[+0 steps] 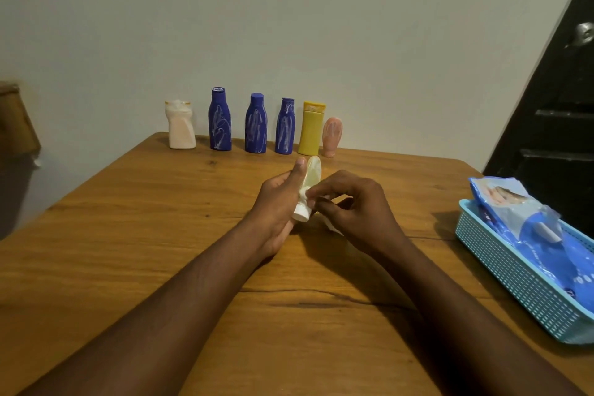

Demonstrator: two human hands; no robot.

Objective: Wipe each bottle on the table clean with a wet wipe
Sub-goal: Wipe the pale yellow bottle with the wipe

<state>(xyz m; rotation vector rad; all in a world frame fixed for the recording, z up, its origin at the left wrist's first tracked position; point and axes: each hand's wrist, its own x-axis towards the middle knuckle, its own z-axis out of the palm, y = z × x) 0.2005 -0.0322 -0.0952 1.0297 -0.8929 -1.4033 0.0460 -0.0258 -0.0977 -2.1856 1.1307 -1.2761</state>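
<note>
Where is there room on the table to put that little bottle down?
Biggest bare patch: the wood left of the left hand, in front of the white bottle. Another: between the right hand and the blue basket. Crowded: the far edge, where the row of bottles stands, and the basket, filled by the wet wipe pack.

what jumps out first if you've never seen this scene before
In the middle, the left hand grips a small pale cream plastic tube while the right hand pinches a white wet wipe against it. Behind, three dark blue plastic bottles streaked with white stand at the far edge of the wooden table.
</note>
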